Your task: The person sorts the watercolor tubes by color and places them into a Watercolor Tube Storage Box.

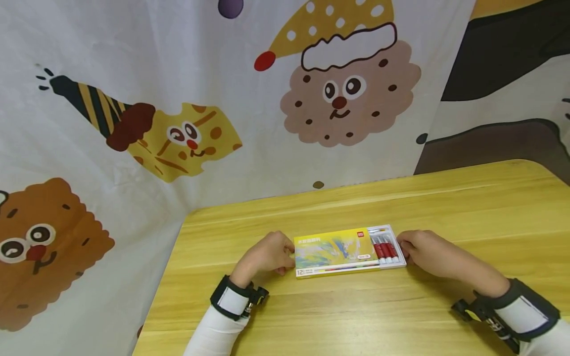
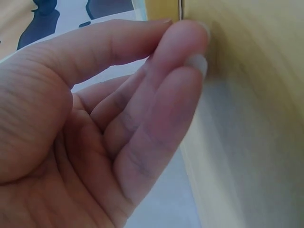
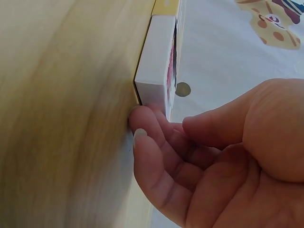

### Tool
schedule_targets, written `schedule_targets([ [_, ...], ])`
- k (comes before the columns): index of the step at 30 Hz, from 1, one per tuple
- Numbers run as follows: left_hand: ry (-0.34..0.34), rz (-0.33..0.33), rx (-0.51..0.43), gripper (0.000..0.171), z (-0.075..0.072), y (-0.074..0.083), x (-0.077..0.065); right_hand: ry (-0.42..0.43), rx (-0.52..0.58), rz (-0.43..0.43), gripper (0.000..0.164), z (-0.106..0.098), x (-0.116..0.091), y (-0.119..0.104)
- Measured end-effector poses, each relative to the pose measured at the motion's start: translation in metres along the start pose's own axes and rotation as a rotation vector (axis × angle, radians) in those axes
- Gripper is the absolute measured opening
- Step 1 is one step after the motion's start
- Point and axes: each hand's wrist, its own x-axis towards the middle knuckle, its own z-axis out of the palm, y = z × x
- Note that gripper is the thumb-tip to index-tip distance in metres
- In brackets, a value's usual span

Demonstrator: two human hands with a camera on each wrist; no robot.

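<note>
A yellow paint box sleeve (image 1: 331, 252) printed with "12" lies flat on the table. Its white inner tray (image 1: 403, 261) sticks out of the right end, showing several red-labelled paint tubes (image 1: 385, 248) and part of a slim brush (image 1: 376, 230). At the sleeve's left end, my left hand (image 1: 269, 252) holds the edge between thumb and fingers; the left wrist view shows these fingers bent at the box. My right hand (image 1: 429, 254) pinches the tray's outer end. The right wrist view shows the tray (image 3: 156, 52) from its end, fingertips against its lower corner.
The wooden table (image 1: 356, 316) extends to both sides and in front of the box. Behind it hangs a white cloth (image 1: 249, 168) with cartoon biscuit and cheese figures. Each wrist wears a black strap (image 1: 231, 298) with a small camera.
</note>
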Motion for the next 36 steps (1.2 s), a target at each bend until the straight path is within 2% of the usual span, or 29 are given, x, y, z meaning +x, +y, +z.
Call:
schedule_targets([
  [5,0.010,-0.008,-0.011,0.031,0.002,0.004,0.000,-0.001,-0.001,-0.002,0.020,0.002,-0.001,-0.002],
  [16,0.022,0.000,-0.039,0.026,0.013,0.011,0.000,-0.002,0.010,-0.040,0.018,0.007,-0.002,-0.008],
  [24,0.039,0.036,-0.032,0.026,0.020,0.014,0.000,-0.053,0.081,-0.047,0.018,0.011,-0.003,-0.012],
  [30,0.066,0.084,-0.008,0.016,0.026,0.015,0.003,-0.079,0.080,-0.064,0.025,0.013,-0.003,-0.014],
  [36,0.092,0.060,-0.021,0.022,0.029,0.016,0.005,-0.071,0.075,-0.073,0.026,0.011,-0.003,-0.015],
])
